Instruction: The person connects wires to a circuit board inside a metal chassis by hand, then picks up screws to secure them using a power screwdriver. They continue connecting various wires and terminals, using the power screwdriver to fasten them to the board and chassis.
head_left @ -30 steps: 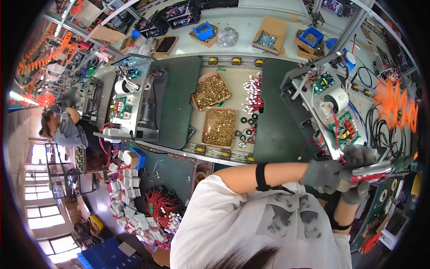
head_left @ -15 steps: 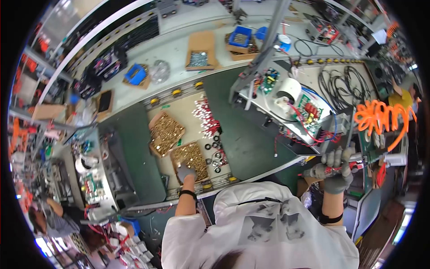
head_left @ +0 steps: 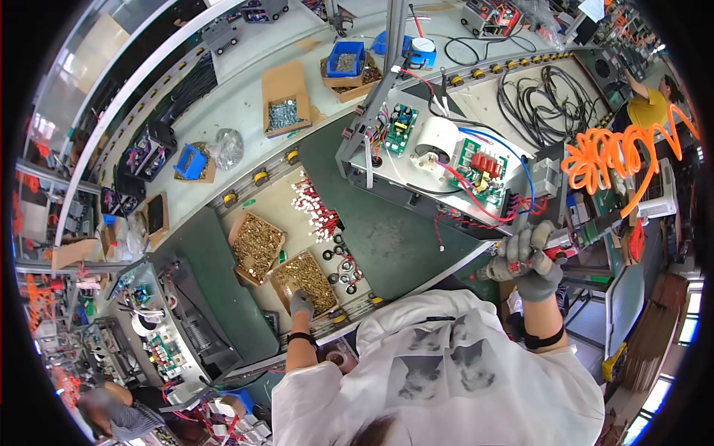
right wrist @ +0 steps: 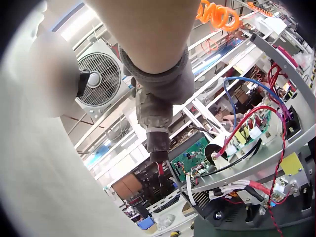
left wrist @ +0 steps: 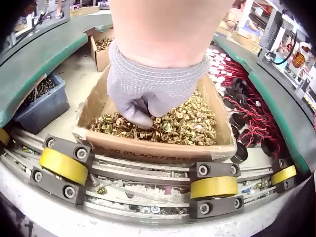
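Note:
My gloved left hand (head_left: pixel 301 303) reaches into a cardboard box of brass-coloured screws (head_left: pixel 311 279). In the left wrist view, the left hand (left wrist: pixel 150 94) has curled fingers and thumb pinching down among the screws (left wrist: pixel 187 121); the fingertips are partly hidden. My gloved right hand (head_left: pixel 534 260) grips a red and silver hand tool (head_left: pixel 558 249) beside an opened electronic unit (head_left: pixel 476 175). From the right wrist, the right hand (right wrist: pixel 163 94) appears wrapped round the tool, whose dark end (right wrist: pixel 159 143) points down in that view.
A second box of screws (head_left: pixel 256 245) adjoins the first. Red wire bundles with white connectors (head_left: pixel 316 208) and black rings (head_left: pixel 342 264) lie beside them. An orange coiled hose (head_left: pixel 606 163) hangs at right. Roller rails (left wrist: pixel 212 187) run along the table's front.
My left hand has left the tool and moved over to the screw box, its fingers now down at the screws. The right hand keeps hold of the tool. The head view has swung right.

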The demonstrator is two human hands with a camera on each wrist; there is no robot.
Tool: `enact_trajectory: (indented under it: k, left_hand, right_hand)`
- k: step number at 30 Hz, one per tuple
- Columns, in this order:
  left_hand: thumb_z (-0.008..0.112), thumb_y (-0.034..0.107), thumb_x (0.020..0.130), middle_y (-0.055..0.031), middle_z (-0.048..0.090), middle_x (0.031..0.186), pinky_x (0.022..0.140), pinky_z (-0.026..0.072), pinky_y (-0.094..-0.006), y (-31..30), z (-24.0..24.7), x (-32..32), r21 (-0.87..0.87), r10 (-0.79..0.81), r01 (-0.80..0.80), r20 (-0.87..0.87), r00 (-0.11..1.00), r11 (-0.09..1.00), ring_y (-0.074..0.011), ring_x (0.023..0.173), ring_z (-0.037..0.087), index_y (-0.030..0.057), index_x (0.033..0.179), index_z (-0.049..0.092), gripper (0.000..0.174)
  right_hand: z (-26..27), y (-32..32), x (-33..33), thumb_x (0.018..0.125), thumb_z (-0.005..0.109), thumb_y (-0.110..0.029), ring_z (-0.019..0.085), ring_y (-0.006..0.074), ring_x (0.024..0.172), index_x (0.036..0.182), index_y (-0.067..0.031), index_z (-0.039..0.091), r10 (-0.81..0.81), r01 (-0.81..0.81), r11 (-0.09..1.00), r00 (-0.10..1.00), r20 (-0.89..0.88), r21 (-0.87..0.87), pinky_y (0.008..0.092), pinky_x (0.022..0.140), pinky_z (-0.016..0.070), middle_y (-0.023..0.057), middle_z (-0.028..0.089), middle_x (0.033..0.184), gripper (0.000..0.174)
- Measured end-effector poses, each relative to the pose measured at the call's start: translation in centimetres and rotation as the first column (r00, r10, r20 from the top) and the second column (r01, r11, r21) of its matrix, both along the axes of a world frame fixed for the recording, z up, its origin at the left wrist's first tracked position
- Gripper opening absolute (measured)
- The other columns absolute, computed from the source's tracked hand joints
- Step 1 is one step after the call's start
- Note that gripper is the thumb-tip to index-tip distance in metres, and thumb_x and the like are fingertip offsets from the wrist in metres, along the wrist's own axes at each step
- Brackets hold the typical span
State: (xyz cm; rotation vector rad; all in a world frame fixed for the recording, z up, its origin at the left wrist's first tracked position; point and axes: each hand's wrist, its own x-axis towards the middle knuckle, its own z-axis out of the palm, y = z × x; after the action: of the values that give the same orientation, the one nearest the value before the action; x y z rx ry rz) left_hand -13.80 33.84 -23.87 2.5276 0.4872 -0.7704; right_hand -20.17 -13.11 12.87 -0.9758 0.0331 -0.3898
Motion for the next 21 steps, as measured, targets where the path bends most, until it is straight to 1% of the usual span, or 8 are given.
enact_trajectory:
  k: [2, 3, 5, 7, 10, 14, 17, 21]
  left_hand:
    - [0.054, 0.008, 0.084, -0.0104, 0.058, 0.077, 0.056, 0.0407, -0.0328, 0.5, -2.3, 1.0, -0.312, 0.579, -0.565, -0.058, 0.814, 0.764, -0.021, 0.063, 0.051, 0.001, 0.092, 0.058, 0.011]
    - [0.053, 0.006, 0.083, -0.0079, 0.057, 0.072, 0.052, 0.0376, -0.0311, 0.6, -2.3, 1.3, -0.505, 0.894, -0.849, -0.295, 0.339, 0.156, -0.0187, 0.059, 0.049, -0.0001, 0.087, 0.058, 0.009]
    - [0.052, 0.004, 0.081, -0.0039, 0.052, 0.065, 0.048, 0.0308, -0.0287, 0.9, -2.2, 0.8, -0.441, 0.731, -0.658, -0.006, 0.682, 0.61, -0.0147, 0.054, 0.044, -0.0012, 0.08, 0.058, 0.008]
    - [0.053, 0.005, 0.082, -0.0038, 0.052, 0.066, 0.048, 0.0308, -0.0289, 1.8, -4.8, 1.4, -0.689, 0.937, -0.72, -0.194, 0.29, 0.08, -0.0148, 0.053, 0.043, -0.0003, 0.081, 0.061, 0.01]
    - [0.051, 0.005, 0.085, -0.0036, 0.052, 0.066, 0.047, 0.0308, -0.0277, 0.4, -0.6, 0.2, -0.161, 0.301, -0.258, 0.392, 0.869, 0.953, -0.0142, 0.052, 0.042, 0.0005, 0.087, 0.063, 0.013]
    - [0.048, 0.003, 0.087, -0.0042, 0.054, 0.069, 0.049, 0.0332, -0.0253, 0.8, 0.5, 0.6, -0.029, 0.214, -0.215, 0.293, 0.932, 0.976, -0.0132, 0.055, 0.046, 0.0012, 0.089, 0.064, 0.016]
    - [0.048, 0.004, 0.091, -0.0045, 0.057, 0.072, 0.051, 0.0366, -0.0233, -0.8, 3.7, 1.5, -0.382, 0.641, -0.57, 0.082, 0.763, 0.727, -0.0121, 0.058, 0.049, 0.0019, 0.097, 0.063, 0.016]
    - [0.056, 0.011, 0.091, 0.0014, 0.047, 0.076, 0.055, 0.0389, -0.0226, -4.0, 6.9, 3.4, -0.914, 0.6, -0.242, -0.398, 0.694, -0.326, -0.0087, 0.064, 0.041, 0.006, 0.098, 0.056, 0.009]
  right_hand:
    - [-0.2, -0.1, -0.1, 0.073, 0.074, -0.021, 0.051, 0.0187, 0.059, 0.081, -0.0124, 0.045, -0.004, 0.004, 1.0, 1.0, -0.001, -0.005, 0.0389, 0.07, 0.0441, 0.0017, 0.049, 0.065, 0.032]
    - [-0.3, -0.2, -0.2, 0.072, 0.074, -0.02, 0.051, 0.0188, 0.058, 0.081, -0.0124, 0.045, 0.01, -0.01, 1.0, 1.0, -0.005, -0.008, 0.0387, 0.07, 0.0445, 0.0016, 0.05, 0.064, 0.032]
    - [-0.3, 0.0, -0.2, 0.072, 0.074, -0.02, 0.052, 0.0188, 0.056, 0.081, -0.0124, 0.045, 0.025, -0.025, 1.0, 1.0, -0.009, -0.008, 0.0386, 0.071, 0.045, 0.0016, 0.05, 0.063, 0.031]
    - [-0.3, 0.1, 0.2, 0.072, 0.074, -0.018, 0.053, 0.0187, 0.055, 0.08, -0.0125, 0.045, 0.016, -0.016, 0.999, 1.0, -0.003, -0.052, 0.0381, 0.071, 0.0461, 0.0019, 0.051, 0.062, 0.031]
    - [-0.1, 0.1, 0.5, 0.071, 0.074, -0.017, 0.055, 0.0188, 0.057, 0.077, -0.0122, 0.045, 0.019, -0.019, 0.999, 1.0, -0.012, -0.032, 0.0378, 0.071, 0.0469, 0.0026, 0.052, 0.063, 0.03]
    - [0.0, 0.0, 1.2, 0.07, 0.074, -0.017, 0.055, 0.0189, 0.057, 0.075, -0.0117, 0.045, 0.023, -0.023, 0.999, 1.0, 0.012, -0.027, 0.0381, 0.071, 0.0466, 0.0029, 0.053, 0.063, 0.03]
    - [0.2, 0.0, 1.5, 0.07, 0.074, -0.018, 0.054, 0.0189, 0.056, 0.075, -0.0118, 0.044, 0.018, -0.018, 0.999, 1.0, 0.003, -0.05, 0.0385, 0.07, 0.046, 0.0028, 0.052, 0.063, 0.03]
    - [0.4, -0.1, 2.0, 0.071, 0.073, -0.019, 0.051, 0.0184, 0.055, 0.075, -0.0121, 0.043, 0.023, -0.022, 0.999, 0.999, 0.023, -0.041, 0.0385, 0.068, 0.0437, 0.0026, 0.05, 0.062, 0.031]
